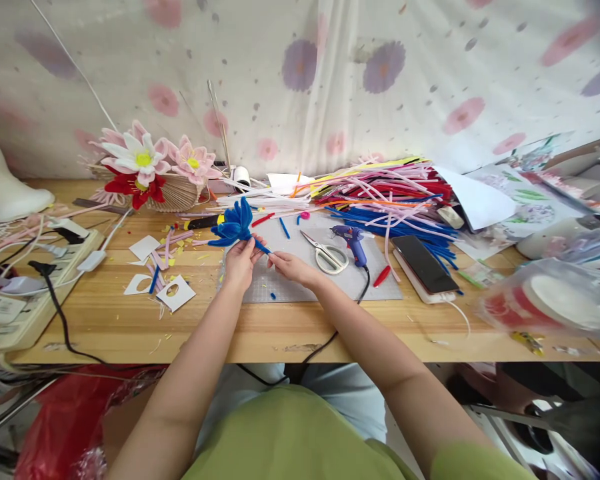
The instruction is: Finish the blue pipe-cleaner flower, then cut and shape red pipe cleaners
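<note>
A blue pipe-cleaner flower (234, 223) is held above the grey cutting mat (300, 293), its petals pointing up and left. My left hand (241, 265) is closed around the base of the bloom, where the stem starts. With fingertips pinched, my right hand (291, 267) grips the lower end of the blue stem (261, 247). On the mat to the right lie white-handled scissors (330, 257) and a purple glue gun (351, 241). Short blue and red pipe-cleaner pieces are scattered around them.
Pipe cleaners (380, 187) in several colours are heaped at the back. Finished flowers (143, 160) stand back left, near a power strip (45, 293). A phone (425, 263) and a bagged cup (530, 303) sit on the right. The glue gun's cord (366, 287) crosses the table's front edge.
</note>
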{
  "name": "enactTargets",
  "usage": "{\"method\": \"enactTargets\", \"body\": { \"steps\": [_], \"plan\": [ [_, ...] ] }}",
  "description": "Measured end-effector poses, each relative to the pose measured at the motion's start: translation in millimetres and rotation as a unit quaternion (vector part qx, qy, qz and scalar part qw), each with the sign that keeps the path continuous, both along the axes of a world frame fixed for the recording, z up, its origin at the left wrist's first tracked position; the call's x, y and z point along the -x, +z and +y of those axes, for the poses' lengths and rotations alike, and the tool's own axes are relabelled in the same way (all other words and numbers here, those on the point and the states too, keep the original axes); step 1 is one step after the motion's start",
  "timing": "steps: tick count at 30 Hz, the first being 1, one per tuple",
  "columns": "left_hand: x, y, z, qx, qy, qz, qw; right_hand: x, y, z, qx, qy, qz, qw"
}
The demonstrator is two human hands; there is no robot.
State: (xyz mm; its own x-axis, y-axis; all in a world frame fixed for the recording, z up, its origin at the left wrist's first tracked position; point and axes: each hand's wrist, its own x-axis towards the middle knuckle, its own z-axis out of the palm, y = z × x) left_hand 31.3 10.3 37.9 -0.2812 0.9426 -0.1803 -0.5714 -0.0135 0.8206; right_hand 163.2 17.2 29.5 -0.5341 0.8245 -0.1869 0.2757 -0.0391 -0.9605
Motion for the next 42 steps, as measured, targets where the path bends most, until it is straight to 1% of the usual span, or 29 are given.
{"method": "enactTargets", "body": {
  "steps": [3, 5, 6, 7, 8, 11, 12, 13, 17, 20, 22, 24, 25, 27, 29, 30, 33, 37, 39, 42],
  "plan": [
    [-5.1, -6.7, -1.5, -0.008, 0.052, 0.03, 0.998, -1.5, -3.2, -1.4, -0.058, 0.018, -0.052, 0.997],
    [-9.1, -8.3, -1.3, -0.016, 0.087, 0.049, 0.995, -1.9, -2.6, -2.6, -0.06, 0.025, -0.058, 0.996],
    [-10.7, -8.3, -1.1, -0.019, 0.094, 0.053, 0.994, -2.7, -1.8, -2.9, -0.049, 0.029, -0.051, 0.997],
    [-11.7, -7.7, -1.1, -0.021, 0.087, 0.054, 0.994, -3.9, -0.7, -3.1, -0.03, 0.033, -0.039, 0.998],
    [-12.2, -6.9, -1.2, -0.022, 0.068, 0.054, 0.996, -5.6, 0.4, -3.1, -0.007, 0.038, -0.023, 0.999],
    [-12.0, -5.4, -2.4, -0.024, -0.018, 0.061, 0.998, -11.1, 3.4, -2.1, 0.068, 0.06, 0.018, 0.996],
    [-11.7, -6.0, -2.9, -0.026, -0.032, 0.07, 0.997, -12.2, 4.0, -1.8, 0.087, 0.065, 0.024, 0.994],
    [-11.5, -7.1, -3.2, -0.029, -0.032, 0.081, 0.996, -12.7, 4.3, -1.6, 0.102, 0.069, 0.026, 0.992],
    [-10.8, -15.4, -2.9, -0.062, 0.007, 0.142, 0.988, -9.3, 4.5, -1.7, 0.137, 0.071, 0.016, 0.988],
    [-8.5, -19.2, -0.7, -0.068, 0.011, 0.169, 0.983, -6.9, 5.5, -2.2, 0.148, 0.067, 0.026, 0.986],
    [-6.6, -19.0, 1.0, -0.056, 0.02, 0.164, 0.985, -7.1, 6.8, -2.0, 0.137, 0.05, 0.036, 0.989],
    [-5.6, -17.2, 2.1, -0.049, 0.035, 0.153, 0.986, -7.8, 8.3, -1.3, 0.106, 0.015, 0.027, 0.994],
    [-5.6, -16.2, 2.2, -0.05, 0.034, 0.149, 0.987, -8.0, 8.8, -0.8, 0.091, -0.005, 0.018, 0.996],
    [-6.8, -14.6, 1.7, -0.054, 0.007, 0.145, 0.988, -7.7, 9.3, 0.3, 0.073, -0.034, 0.007, 0.997],
    [-8.7, -14.6, 0.8, -0.059, -0.024, 0.15, 0.987, -6.2, 8.7, 1.4, 0.073, -0.038, 0.011, 0.997],
    [-9.4, -15.2, 0.6, -0.061, -0.03, 0.157, 0.985, -5.1, 7.9, 1.9, 0.077, -0.035, 0.013, 0.996],
    [-9.2, -19.5, 1.2, -0.069, -0.018, 0.205, 0.976, -0.8, 3.7, 3.2, 0.073, -0.034, -0.007, 0.997],
    [-6.3, -26.3, 4.1, -0.071, -0.004, 0.276, 0.959, 4.8, -5.7, 5.5, 0.022, -0.053, -0.052, 0.997],
    [-5.7, -27.5, 5.1, -0.064, -0.01, 0.28, 0.958, 5.8, -11.1, 6.8, -0.007, -0.061, -0.062, 0.996],
    [-6.6, -25.5, 5.8, -0.048, -0.035, 0.232, 0.971, 4.4, -17.5, 8.4, -0.032, -0.07, -0.054, 0.996]
  ]
}}
